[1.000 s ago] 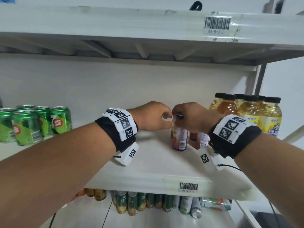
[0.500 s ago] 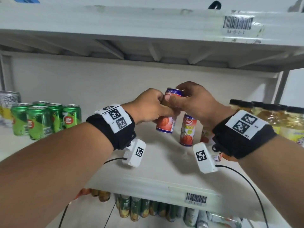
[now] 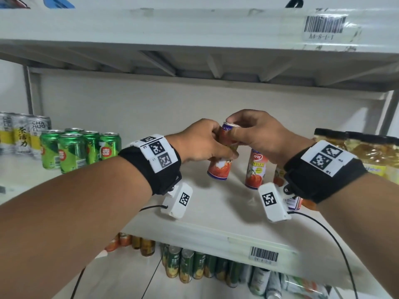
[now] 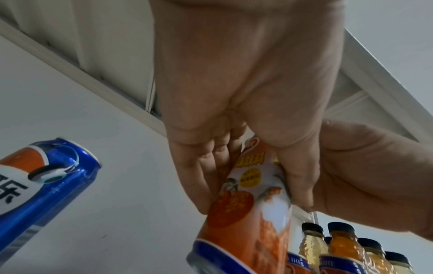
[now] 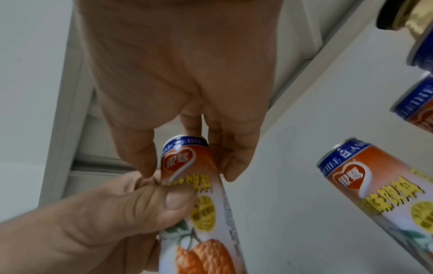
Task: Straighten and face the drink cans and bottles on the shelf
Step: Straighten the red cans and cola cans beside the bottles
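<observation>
Both hands held one orange can (image 3: 219, 168) lifted clear of the shelf (image 3: 216, 214), above its middle and well back from the front edge. The left hand (image 3: 203, 142) was wrapped around the can's body, fingers (image 4: 199, 170) on one side and thumb on the other. The right hand (image 3: 257, 134) pinched the top rim, its fingertips (image 5: 143, 161) set on either side of the blue band. So both hands were clamped on the same can, neither free.

The can's long axis was close to upright, the base tipped a little toward the left. It sat directly between the two hands, the left gripping lower and carrying the weight, the right steering from above. The grip suggests a twist about that axis, to bring the label to the front before setting it down.

A second orange can (image 3: 255, 169) stood on the shelf just right of the held one, with another partly hidden behind the right wrist. Green cans (image 3: 79, 149) stood toward the shelf's left end, yellow bottles (image 3: 356, 149) at its right end.
</observation>
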Action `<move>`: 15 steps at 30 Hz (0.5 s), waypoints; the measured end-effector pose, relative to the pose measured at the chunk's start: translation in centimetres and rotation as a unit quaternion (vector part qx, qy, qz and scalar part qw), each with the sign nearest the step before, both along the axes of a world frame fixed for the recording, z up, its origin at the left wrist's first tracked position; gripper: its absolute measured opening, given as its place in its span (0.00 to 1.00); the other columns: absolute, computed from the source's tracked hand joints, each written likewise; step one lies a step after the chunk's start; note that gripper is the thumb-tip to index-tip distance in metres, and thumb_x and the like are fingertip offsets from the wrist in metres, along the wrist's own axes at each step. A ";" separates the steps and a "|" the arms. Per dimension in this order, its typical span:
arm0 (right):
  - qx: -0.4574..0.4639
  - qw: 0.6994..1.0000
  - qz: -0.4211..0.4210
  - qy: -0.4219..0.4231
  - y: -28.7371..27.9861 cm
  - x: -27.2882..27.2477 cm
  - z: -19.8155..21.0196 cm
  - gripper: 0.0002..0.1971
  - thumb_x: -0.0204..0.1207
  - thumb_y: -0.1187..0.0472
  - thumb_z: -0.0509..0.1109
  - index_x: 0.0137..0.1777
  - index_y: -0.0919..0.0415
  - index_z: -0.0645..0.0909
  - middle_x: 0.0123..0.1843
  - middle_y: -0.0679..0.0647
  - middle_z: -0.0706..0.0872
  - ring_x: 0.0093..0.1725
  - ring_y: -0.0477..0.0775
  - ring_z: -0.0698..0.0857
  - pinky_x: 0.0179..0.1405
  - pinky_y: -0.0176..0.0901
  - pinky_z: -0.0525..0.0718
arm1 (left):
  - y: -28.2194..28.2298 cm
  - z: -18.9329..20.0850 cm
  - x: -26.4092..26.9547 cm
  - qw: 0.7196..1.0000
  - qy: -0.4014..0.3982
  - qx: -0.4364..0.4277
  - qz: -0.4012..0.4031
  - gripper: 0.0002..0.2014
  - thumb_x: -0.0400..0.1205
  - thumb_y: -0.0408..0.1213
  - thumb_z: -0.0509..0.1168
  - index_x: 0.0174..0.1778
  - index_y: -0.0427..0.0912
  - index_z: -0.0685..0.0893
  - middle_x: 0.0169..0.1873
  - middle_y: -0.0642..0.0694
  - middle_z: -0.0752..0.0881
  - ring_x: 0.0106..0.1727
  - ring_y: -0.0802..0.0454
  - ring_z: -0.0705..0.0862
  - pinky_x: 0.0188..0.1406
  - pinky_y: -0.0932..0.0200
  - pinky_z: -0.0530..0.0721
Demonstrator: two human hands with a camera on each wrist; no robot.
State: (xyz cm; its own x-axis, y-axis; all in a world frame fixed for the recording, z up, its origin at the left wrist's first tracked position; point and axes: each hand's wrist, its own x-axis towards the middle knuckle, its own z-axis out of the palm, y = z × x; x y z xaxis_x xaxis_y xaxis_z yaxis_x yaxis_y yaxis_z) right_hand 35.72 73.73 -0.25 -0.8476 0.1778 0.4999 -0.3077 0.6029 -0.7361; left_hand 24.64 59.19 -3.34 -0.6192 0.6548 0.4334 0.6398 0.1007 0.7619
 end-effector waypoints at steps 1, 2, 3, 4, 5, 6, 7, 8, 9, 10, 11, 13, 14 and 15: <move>0.028 1.000 -0.010 0.000 -0.1 -0.1 -0.1 0.15 0.78 0.66 0.81 0.63 0.65 0.85 0.55 0.61 0.93 0.46 0.55 0.92 0.49 0.40 0.91 | 0.1 0.0 0.0 1.000 0.005 -0.009 0.008 0.21 0.69 0.33 0.90 0.50 0.39 0.87 0.45 0.40 0.95 0.50 0.42 0.97 0.52 0.44 0.97; 0.058 0.998 -0.023 -0.001 -0.1 -0.2 -0.1 0.16 0.76 0.63 0.83 0.61 0.63 0.86 0.52 0.58 0.93 0.43 0.51 0.91 0.42 0.34 0.89 | 0.2 -0.1 0.0 1.000 0.006 -0.019 0.012 0.20 0.69 0.34 0.91 0.49 0.40 0.87 0.44 0.39 0.96 0.48 0.43 0.97 0.50 0.45 0.97; 0.083 0.996 -0.037 -0.003 -0.1 -0.4 -0.1 0.16 0.75 0.61 0.84 0.60 0.62 0.87 0.51 0.55 0.92 0.42 0.49 0.89 0.38 0.31 0.86 | 0.4 -0.2 0.0 1.000 0.004 -0.028 0.011 0.20 0.69 0.34 0.90 0.48 0.40 0.87 0.44 0.39 0.96 0.47 0.44 0.97 0.48 0.47 0.97; 0.102 0.994 -0.046 -0.005 0.1 -0.6 -0.1 0.15 0.75 0.59 0.84 0.58 0.60 0.88 0.50 0.54 0.93 0.41 0.48 0.89 0.37 0.31 0.86 | 0.5 -0.3 0.0 0.999 0.001 -0.034 0.008 0.19 0.69 0.33 0.90 0.48 0.40 0.88 0.44 0.39 0.96 0.47 0.44 0.97 0.48 0.47 0.97; 0.112 0.992 -0.051 -0.006 0.3 -0.8 -0.1 0.15 0.75 0.58 0.85 0.57 0.60 0.88 0.50 0.54 0.93 0.42 0.48 0.89 0.39 0.33 0.86 | 0.7 -0.4 -0.1 0.999 0.004 -0.038 0.006 0.18 0.69 0.33 0.90 0.47 0.40 0.88 0.43 0.41 0.96 0.47 0.45 0.97 0.47 0.49 0.97; 0.118 0.992 -0.051 -0.010 0.5 -0.9 -0.2 0.14 0.74 0.56 0.85 0.56 0.59 0.88 0.50 0.54 0.94 0.42 0.48 0.90 0.43 0.37 0.87 | 0.8 -0.4 -0.2 0.999 0.012 -0.041 0.006 0.17 0.69 0.33 0.90 0.46 0.41 0.89 0.41 0.44 0.96 0.46 0.48 0.97 0.45 0.53 0.96; 0.123 0.991 -0.052 -0.014 0.7 -1.1 -0.3 0.14 0.74 0.54 0.85 0.56 0.58 0.89 0.50 0.55 0.94 0.43 0.50 0.91 0.46 0.41 0.89 | 1.0 -0.4 -0.3 0.999 0.022 -0.045 0.006 0.17 0.69 0.33 0.90 0.45 0.43 0.89 0.39 0.49 0.96 0.44 0.52 0.97 0.41 0.58 0.94; 0.128 0.990 -0.056 -0.019 1.0 -1.3 -0.4 0.14 0.75 0.53 0.85 0.55 0.58 0.89 0.49 0.55 0.94 0.45 0.52 0.92 0.50 0.46 0.89 | 1.2 -0.4 -0.3 0.998 0.031 -0.053 0.006 0.17 0.68 0.34 0.90 0.45 0.45 0.89 0.38 0.51 0.96 0.43 0.55 0.96 0.39 0.62 0.93; 0.138 0.988 -0.065 -0.021 1.3 -1.5 -0.5 0.13 0.76 0.50 0.83 0.55 0.57 0.89 0.49 0.54 0.94 0.47 0.54 0.92 0.52 0.49 0.90 | 1.4 -0.3 -0.4 0.997 0.037 -0.061 0.008 0.17 0.68 0.35 0.90 0.46 0.45 0.90 0.39 0.52 0.96 0.42 0.55 0.96 0.40 0.62 0.93; 0.155 0.984 -0.080 -0.020 1.6 -1.5 -0.4 0.12 0.78 0.48 0.80 0.54 0.55 0.90 0.49 0.52 0.94 0.50 0.54 0.92 0.52 0.49 0.90 | 1.7 -0.3 -0.6 0.996 0.043 -0.072 0.009 0.17 0.68 0.35 0.90 0.47 0.45 0.91 0.40 0.52 0.96 0.43 0.55 0.96 0.43 0.60 0.94; 0.179 0.978 -0.102 -0.014 1.9 -1.5 -0.3 0.13 0.81 0.44 0.77 0.53 0.53 0.90 0.49 0.49 0.93 0.51 0.51 0.91 0.50 0.47 0.89 | 2.0 -0.2 -0.9 0.995 0.051 -0.086 0.010 0.17 0.67 0.36 0.90 0.48 0.45 0.92 0.41 0.50 0.96 0.44 0.54 0.96 0.46 0.57 0.95; 0.237 0.961 -0.141 0.005 2.6 -1.5 -0.1 0.16 0.84 0.40 0.70 0.52 0.51 0.91 0.48 0.45 0.91 0.50 0.46 0.87 0.45 0.40 0.82 | 2.8 -0.2 -1.5 0.990 0.068 -0.117 0.026 0.19 0.66 0.40 0.89 0.50 0.44 0.92 0.43 0.48 0.96 0.46 0.51 0.96 0.52 0.50 0.95; 0.265 0.951 -0.158 0.012 3.0 -1.5 0.1 0.18 0.86 0.40 0.68 0.52 0.52 0.90 0.48 0.46 0.90 0.50 0.47 0.86 0.43 0.40 0.79 | 3.2 -0.1 -1.8 0.988 0.076 -0.131 0.041 0.21 0.66 0.42 0.89 0.51 0.44 0.91 0.44 0.47 0.95 0.47 0.50 0.95 0.54 0.47 0.95; 0.296 0.939 -0.177 0.011 3.5 -1.7 0.2 0.18 0.87 0.42 0.66 0.53 0.54 0.90 0.49 0.48 0.90 0.51 0.50 0.85 0.42 0.41 0.77 | 3.5 0.0 -2.1 0.985 0.082 -0.142 0.053 0.21 0.66 0.43 0.88 0.52 0.44 0.90 0.44 0.46 0.95 0.48 0.48 0.95 0.54 0.45 0.95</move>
